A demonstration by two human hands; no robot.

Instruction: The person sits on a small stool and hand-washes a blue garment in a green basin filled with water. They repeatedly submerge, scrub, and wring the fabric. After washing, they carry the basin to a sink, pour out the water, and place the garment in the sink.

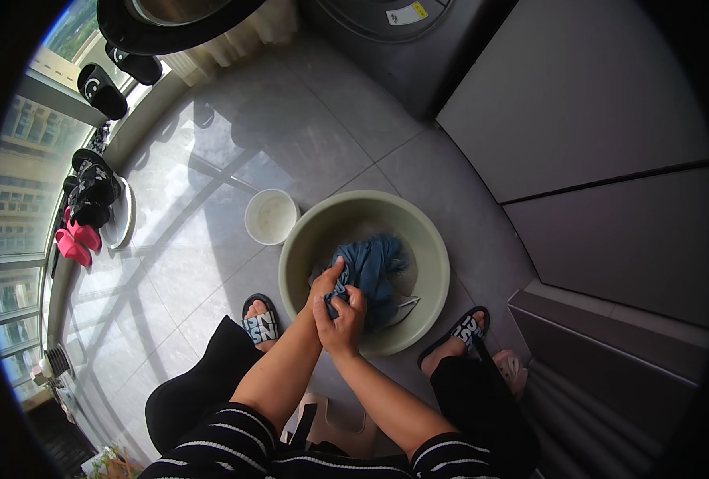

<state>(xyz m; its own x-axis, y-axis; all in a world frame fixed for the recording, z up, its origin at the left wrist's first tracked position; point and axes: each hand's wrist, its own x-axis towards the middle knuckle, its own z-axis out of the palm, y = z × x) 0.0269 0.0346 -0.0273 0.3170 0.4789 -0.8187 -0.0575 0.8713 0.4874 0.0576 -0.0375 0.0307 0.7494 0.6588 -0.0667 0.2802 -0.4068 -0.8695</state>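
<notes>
A blue garment (374, 267) is bunched inside a round pale green basin (432, 267), partly in cloudy water. A gathered fold is gripped at its near-left side: the fingers of the right hand (341, 321) are curled tightly around it, while the thumb of the left hand (326, 281) is laid along it, the other fingers being mostly hidden. The hand wash is judged to be under way: wetting looks done and the cloth is being squeezed, but it is not yet lifted out or set aside. A white bowl (250, 226) is placed just beside the basin on grey tiles (314, 152).
</notes>
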